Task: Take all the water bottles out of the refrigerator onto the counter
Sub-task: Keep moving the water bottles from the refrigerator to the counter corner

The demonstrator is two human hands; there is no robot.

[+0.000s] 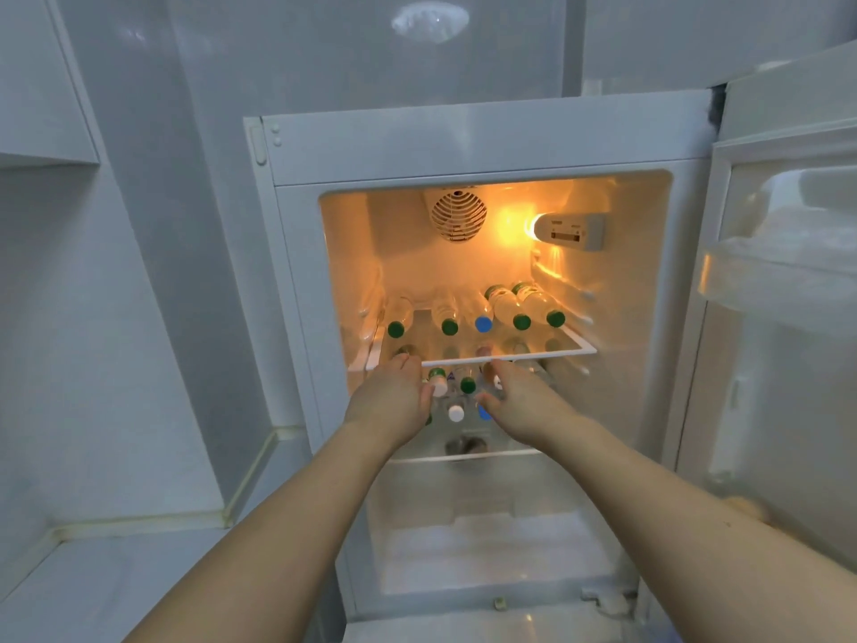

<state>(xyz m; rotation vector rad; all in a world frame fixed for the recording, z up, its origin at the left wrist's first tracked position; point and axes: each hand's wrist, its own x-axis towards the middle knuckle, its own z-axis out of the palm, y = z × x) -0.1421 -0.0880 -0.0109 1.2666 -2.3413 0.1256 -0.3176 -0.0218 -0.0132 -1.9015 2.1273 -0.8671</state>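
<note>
Glowing amber, the open refrigerator point(297, 252) is holding five clear water bottles point(482, 313) lying on its top shelf point(575, 348), four green-capped, one blue-capped, more below, where the left hand point(394, 401) and right hand point(519, 401) are reaching open-fingered, gripping nothing.

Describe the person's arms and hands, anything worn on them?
Both forearms are bare right to the picture's lower edge, with no sleeves showing. The left hand and right hand wear no gloves, and no watch, bracelet or ring shows on the visible sides.

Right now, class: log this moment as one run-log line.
stage: reaching in | left hand: open | right hand: open | bottles: lying on fridge shelves | fridge door: open
</note>
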